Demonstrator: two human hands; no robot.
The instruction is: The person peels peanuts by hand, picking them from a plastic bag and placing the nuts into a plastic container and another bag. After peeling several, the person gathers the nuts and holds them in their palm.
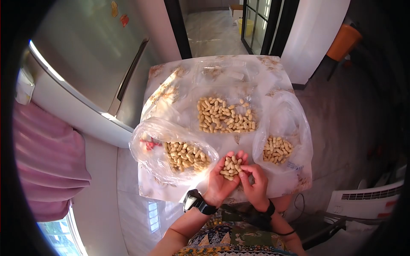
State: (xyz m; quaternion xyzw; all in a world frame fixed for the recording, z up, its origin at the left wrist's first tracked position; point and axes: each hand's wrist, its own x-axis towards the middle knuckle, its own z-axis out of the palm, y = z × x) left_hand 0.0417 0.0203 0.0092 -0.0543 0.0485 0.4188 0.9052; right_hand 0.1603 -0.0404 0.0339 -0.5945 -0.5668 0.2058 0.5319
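My left hand (217,186) is cupped palm up around a small heap of unshelled peanuts (231,167), near the table's front edge. At the right side of the heap, my right hand (257,187) pinches a peanut (241,167) between thumb and finger. Left of my hands, a clear plastic bag (147,130) lies wide with many peanuts (185,156) inside. To the right, another thin plastic bag (285,110) holds a smaller pile of peanuts (277,149). Beyond my hands, a clear hinged plastic box (252,87) contains loose peanuts (218,114), its lid folded back.
A flower-patterned cloth covers the small table (301,181). A fridge (98,51) stands close on the left, above a pink curtain (47,158). A white appliance (363,198) is at the lower right, an orange chair (344,42) farther back. A glass door (258,30) stands ajar behind.
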